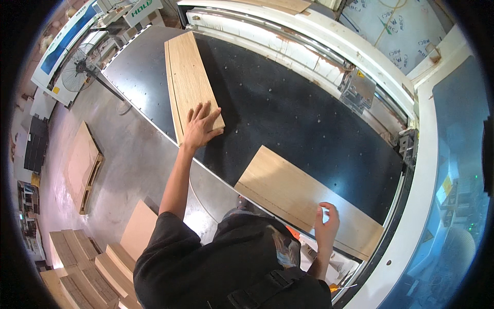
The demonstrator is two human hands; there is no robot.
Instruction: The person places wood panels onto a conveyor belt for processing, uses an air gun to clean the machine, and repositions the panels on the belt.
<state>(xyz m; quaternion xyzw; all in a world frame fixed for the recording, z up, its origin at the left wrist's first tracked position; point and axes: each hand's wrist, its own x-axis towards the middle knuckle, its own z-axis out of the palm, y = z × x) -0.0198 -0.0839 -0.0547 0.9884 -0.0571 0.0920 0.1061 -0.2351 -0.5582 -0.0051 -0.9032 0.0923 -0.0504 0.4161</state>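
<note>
A long light-wood board [188,67] with a groove along its left side lies on the black machine table [288,123]. My left hand [199,126] rests on the board's near end, fingers spread and thumb by its right edge. A second light-wood board [296,190] lies along the table's near edge at the right, with a thin dark line along its near side. Over this board's near side is my right hand [328,224], loosely curled, a gap showing between thumb and fingers. I make out nothing held in it.
A white machine beam [309,44] with a rail spans the table's far side. A blue-tinted panel [453,170] stands at the right. On the floor at the left are stacked wooden boards [82,273], a pallet with a sheet [85,165] and a black fan [80,69].
</note>
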